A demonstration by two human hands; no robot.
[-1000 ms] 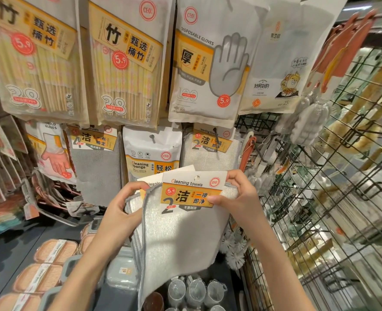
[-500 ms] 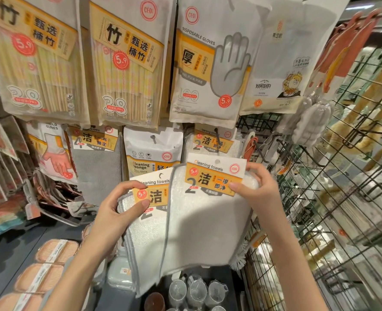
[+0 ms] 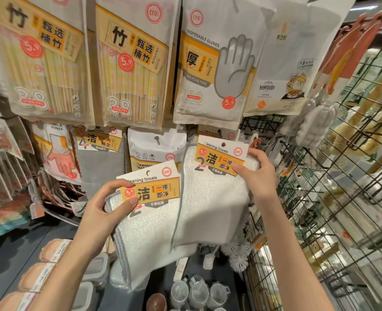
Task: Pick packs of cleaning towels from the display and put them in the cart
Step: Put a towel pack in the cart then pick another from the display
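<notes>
I hold two packs of white cleaning towels with orange header cards in front of the display. My left hand [image 3: 105,212] pinches the lower left pack [image 3: 149,239] at its card. My right hand [image 3: 258,176] grips the upper right pack [image 3: 212,198] by its top right corner, high up near the hook row. That pack overlaps the left one. Behind it, another towel pack [image 3: 217,133] hangs on the display, mostly hidden. The black wire cart [image 3: 342,198] stands at the right.
Above hang chopstick packs [image 3: 127,63] and disposable gloves [image 3: 214,63]. A grey cloth pack [image 3: 100,158] and a cleaning sponge pack [image 3: 154,151] hang to the left. Below lie lidded boxes [image 3: 96,270], small clear cups [image 3: 199,292] and white brushes [image 3: 237,257].
The two packs, stacked together a second ago, have separated. My right hand carried one pack up and to the right; my left hand keeps the other low on the left.
</notes>
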